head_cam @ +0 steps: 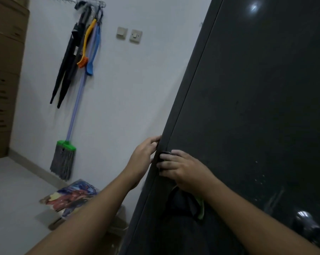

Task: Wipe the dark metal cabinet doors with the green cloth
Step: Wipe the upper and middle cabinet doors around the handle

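Ok, our right hand (181,170) sits on the dark metal cabinet door (256,107) near its left edge, fingers curled over the bunched green cloth (201,207), w/ the rest hanging below the wrist. Left hand (146,151): fingers nearly straight, tips touching the cabinet's side edge, holding nothing.

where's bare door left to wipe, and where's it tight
Bare: the door face above and right of the right hand holding the green cloth, up to the glare. Tight: the left edge, where the left hand touches, and the shiny fitting lower right.
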{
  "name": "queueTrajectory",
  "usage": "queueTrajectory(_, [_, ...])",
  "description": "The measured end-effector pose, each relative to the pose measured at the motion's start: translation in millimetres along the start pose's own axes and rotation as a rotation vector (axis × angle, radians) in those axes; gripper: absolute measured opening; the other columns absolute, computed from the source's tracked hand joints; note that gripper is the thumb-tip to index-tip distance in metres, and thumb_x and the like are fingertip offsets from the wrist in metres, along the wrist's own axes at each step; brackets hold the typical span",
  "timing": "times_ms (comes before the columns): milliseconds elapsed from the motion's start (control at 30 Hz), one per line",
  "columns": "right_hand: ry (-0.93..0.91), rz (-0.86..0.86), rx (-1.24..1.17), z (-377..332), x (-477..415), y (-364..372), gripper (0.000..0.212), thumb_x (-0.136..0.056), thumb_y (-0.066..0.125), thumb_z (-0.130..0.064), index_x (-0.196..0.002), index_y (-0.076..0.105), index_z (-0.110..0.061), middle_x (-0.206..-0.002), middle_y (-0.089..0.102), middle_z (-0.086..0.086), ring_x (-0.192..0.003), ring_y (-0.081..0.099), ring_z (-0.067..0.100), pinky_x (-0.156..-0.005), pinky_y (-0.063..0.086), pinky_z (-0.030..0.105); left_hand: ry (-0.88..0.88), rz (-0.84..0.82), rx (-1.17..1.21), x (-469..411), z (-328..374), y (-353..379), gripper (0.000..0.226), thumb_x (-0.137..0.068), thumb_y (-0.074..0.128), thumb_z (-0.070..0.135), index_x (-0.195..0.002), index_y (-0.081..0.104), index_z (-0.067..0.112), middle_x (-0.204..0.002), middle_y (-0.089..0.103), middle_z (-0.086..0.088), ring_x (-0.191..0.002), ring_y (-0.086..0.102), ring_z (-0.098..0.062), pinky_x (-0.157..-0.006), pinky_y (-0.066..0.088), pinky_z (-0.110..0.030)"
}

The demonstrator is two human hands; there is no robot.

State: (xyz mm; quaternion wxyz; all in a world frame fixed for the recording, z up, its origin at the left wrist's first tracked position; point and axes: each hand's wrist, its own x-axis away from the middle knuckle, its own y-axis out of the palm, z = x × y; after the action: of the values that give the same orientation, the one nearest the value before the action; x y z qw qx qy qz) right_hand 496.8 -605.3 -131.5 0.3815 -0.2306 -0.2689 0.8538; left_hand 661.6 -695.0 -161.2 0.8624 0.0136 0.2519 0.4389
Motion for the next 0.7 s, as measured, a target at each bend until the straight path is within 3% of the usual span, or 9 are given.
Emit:
queueTrajectory(100, [0.199,0.247,-0.042,26,-16,-22,0.036,-0.082,0.056,-0.006,-0.107,0.076,-0.020,-0.127,0.068,0.000,-0.127,0.057,0.022,-0.111,0.031,0.040,-0.021,-0.006,-0.018,3,-4,-3,0.032,-0.105,0.035,0.025,-0.123,0.061,0.031,-0.124,0.065,0.011,-0.119,0.056,-0.002,-0.098,0.045,-0.037])
queueTrajectory(167, [0.389,0.382,-0.032,33,-32,-34,0.039,-0.084,0.047,-0.004,-0.108,0.075,-0.015,-0.127,0.068,0.003,-0.128,0.057,0.024,-0.110,0.035,0.042,-0.045,-0.005,0.028,5,-4,-2,0.032,-0.106,0.033,0.027,-0.124,0.060,0.029,-0.125,0.064,0.010,-0.120,0.055,-0.003,-0.092,0.046,-0.033])
queueTrajectory(233, [0.455,0.415,-0.038,25,-41,-31,0.038,-0.085,0.049,-0.001,-0.111,0.074,-0.012,-0.127,0.068,0.006,-0.129,0.056,0.026,-0.111,0.036,0.043,-0.058,0.007,0.081,6,-5,1,0.033,-0.106,0.031,0.029,-0.123,0.059,0.029,-0.123,0.064,0.011,-0.118,0.056,-0.001,-0.088,0.047,-0.030])
queueTrajectory(367, [0.297,0.284,-0.121,-13,-27,6,0.035,-0.086,0.055,-0.006,-0.114,0.074,-0.016,-0.131,0.066,0.001,-0.131,0.054,0.023,-0.113,0.035,0.044,-0.087,0.085,0.228,6,-15,1,0.032,-0.107,0.030,0.031,-0.118,0.060,0.028,-0.112,0.069,0.015,-0.109,0.062,-0.001,-0.096,0.047,-0.031])
queueTrajectory(500, [0.157,0.081,-0.131,-51,0,37,0.037,-0.071,0.078,-0.010,-0.104,0.077,-0.025,-0.122,0.070,-0.007,-0.128,0.056,0.017,-0.111,0.030,0.041,-0.081,0.107,0.205,12,-34,0,0.034,-0.106,0.031,0.029,-0.119,0.062,0.024,-0.117,0.070,0.008,-0.113,0.063,-0.006,-0.096,0.048,-0.028])
queueTrajectory(567, [0.093,-0.008,-0.095,-57,8,39,0.038,-0.067,0.081,-0.016,-0.102,0.077,-0.030,-0.121,0.070,-0.010,-0.129,0.056,0.014,-0.112,0.027,0.038,-0.078,0.107,0.185,17,-42,0,0.036,-0.106,0.031,0.025,-0.121,0.063,0.020,-0.120,0.069,0.002,-0.115,0.063,-0.010,-0.096,0.050,-0.028])
queueTrajectory(633, [0.073,0.028,-0.037,-48,13,33,0.035,-0.071,0.075,-0.016,-0.102,0.077,-0.031,-0.124,0.069,-0.011,-0.130,0.055,0.014,-0.112,0.026,0.040,-0.072,0.097,0.177,20,-50,-1,0.037,-0.107,0.028,0.022,-0.124,0.061,0.017,-0.123,0.067,-0.003,-0.118,0.061,-0.014,-0.094,0.050,-0.026])
queueTrajectory(700, [0.184,0.187,0.018,-31,18,21,0.035,-0.081,0.060,-0.011,-0.108,0.075,-0.028,-0.130,0.066,-0.007,-0.132,0.053,0.017,-0.113,0.029,0.043,-0.068,0.089,0.155,21,-53,-3,0.037,-0.107,0.027,0.019,-0.124,0.060,0.018,-0.124,0.066,-0.002,-0.117,0.060,-0.012,-0.088,0.050,-0.021])
